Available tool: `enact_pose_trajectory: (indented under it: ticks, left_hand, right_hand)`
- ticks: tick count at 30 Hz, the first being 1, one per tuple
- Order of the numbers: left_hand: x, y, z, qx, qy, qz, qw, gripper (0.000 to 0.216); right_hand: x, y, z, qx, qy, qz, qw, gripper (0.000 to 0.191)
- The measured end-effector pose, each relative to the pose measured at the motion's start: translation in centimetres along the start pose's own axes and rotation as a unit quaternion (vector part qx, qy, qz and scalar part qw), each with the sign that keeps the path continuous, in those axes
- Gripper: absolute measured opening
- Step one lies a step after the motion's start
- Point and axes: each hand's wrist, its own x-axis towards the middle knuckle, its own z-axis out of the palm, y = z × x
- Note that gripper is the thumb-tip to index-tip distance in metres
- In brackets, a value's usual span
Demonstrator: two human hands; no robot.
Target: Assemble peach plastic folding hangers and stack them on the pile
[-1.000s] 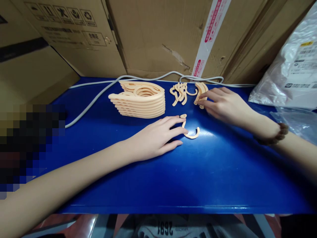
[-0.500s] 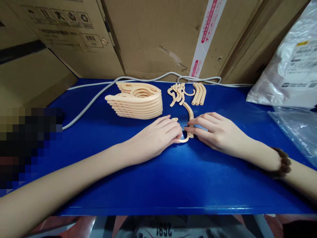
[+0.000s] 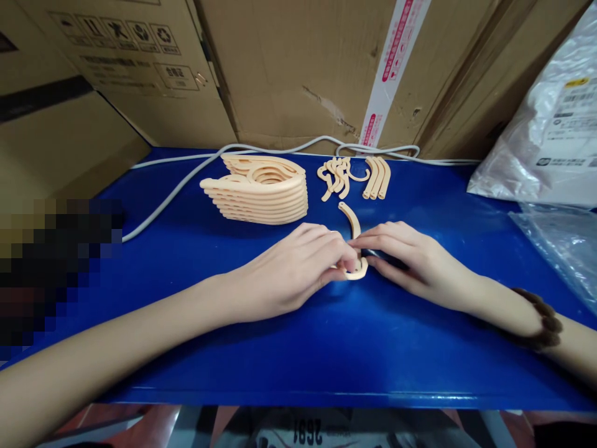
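Pinches a cream hook (image 3: 358, 275) at the centre of the frame with the left hand (image 3: 303, 261), thumb and forefinger narrow on it, the other fingers curled close and covering much of the part. Touches, with the fingertips of the right hand (image 3: 415, 258), the lower end of a curved arm (image 3: 351, 219) just above the hook's visible bend. Leaves a dark gap between the right thumb and forefinger; cannot tell whether truly gripping there or only pressing. Cannot tell either, behind the fingers, whether hook and curved arm join or merely touch. Wears a brown bracelet (image 3: 543, 320) on the right wrist, at the lower right.

Beyond the hands, on the blue table (image 3: 298, 354): left of upper centre, a neat stack of cream hanger pieces (image 3: 261, 196); at upper centre, a small jumbled pile of hooks (image 3: 336, 177), with one bend curling out to the right; just beside that, three curved bars (image 3: 377, 178) side by side. Behind these, along the table's far edge, a pale cable (image 3: 163, 204), looping down toward the left. Across the top, cardboard boxes (image 3: 289, 68); at the upper right, a white plastic bag (image 3: 532, 143) with a printed label, and below it, clear film (image 3: 564, 242).
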Motion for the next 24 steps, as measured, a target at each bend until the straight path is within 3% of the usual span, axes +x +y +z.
enact_pose_trajectory:
  ticks: [4, 7, 12, 18, 24]
  left_hand:
    - [-0.1, 1.0, 0.9, 0.136, 0.001, 0.096, 0.986, 0.018]
    - [-0.1, 1.5, 1.4, 0.196, 0.024, 0.139, 0.970, 0.020]
    - [-0.1, 1.3, 1.3, 0.215, 0.044, 0.157, 0.963, 0.016]
    - [-0.1, 2.0, 1.7, 0.214, 0.064, 0.206, 0.953, 0.017]
    - [0.0, 2.2, 1.8, 0.191, 0.067, 0.206, 0.957, 0.016]
  right_hand:
    - [0.1, -0.8, -0.3, -0.110, 0.050, -0.024, 0.992, 0.035]
    - [0.2, -1.2, -0.4, -0.180, 0.047, -0.073, 0.980, 0.033]
    - [0.2, -1.4, -0.2, -0.212, 0.055, -0.105, 0.970, 0.023]
    - [-0.1, -1.7, -0.4, -0.261, 0.054, -0.114, 0.957, 0.032]
    - [0.1, -1.7, -0.7, -0.287, 0.055, -0.150, 0.944, 0.017]
